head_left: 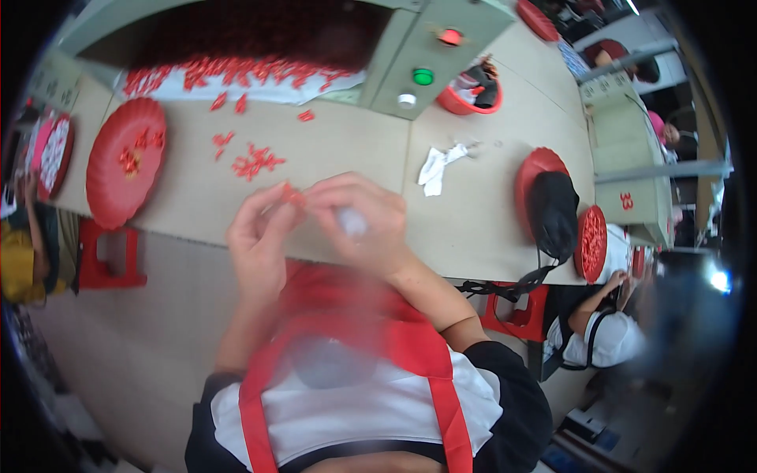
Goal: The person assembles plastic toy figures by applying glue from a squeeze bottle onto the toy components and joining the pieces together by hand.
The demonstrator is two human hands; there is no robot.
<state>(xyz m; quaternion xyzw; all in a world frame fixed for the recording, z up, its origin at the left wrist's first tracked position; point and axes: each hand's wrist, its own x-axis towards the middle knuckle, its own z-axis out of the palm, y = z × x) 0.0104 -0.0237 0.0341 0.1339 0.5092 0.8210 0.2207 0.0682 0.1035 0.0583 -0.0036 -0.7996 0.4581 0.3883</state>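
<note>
At the table's near edge, my left hand [259, 230] pinches a small red piece [294, 195] between thumb and fingertips. My right hand [364, 214] is closed with its fingertips meeting the same piece from the right. A pale whitish patch [352, 222] shows at the right palm, too blurred to name. Just beyond my hands, a small heap of loose red pieces [256, 161] lies on the table [339, 138]. A few single ones are scattered farther off. To the left, a red scalloped tray [108, 183] holds a few red and gold pieces.
A grey-green machine [402, 55] with a lit button stands at the back, many red pieces at its opening. Rightward are a red basket [465, 101], crumpled white tissue [435, 169], a black bag [552, 213] against a red tray, and a tray of red pieces [591, 244]. Other people sit on both sides.
</note>
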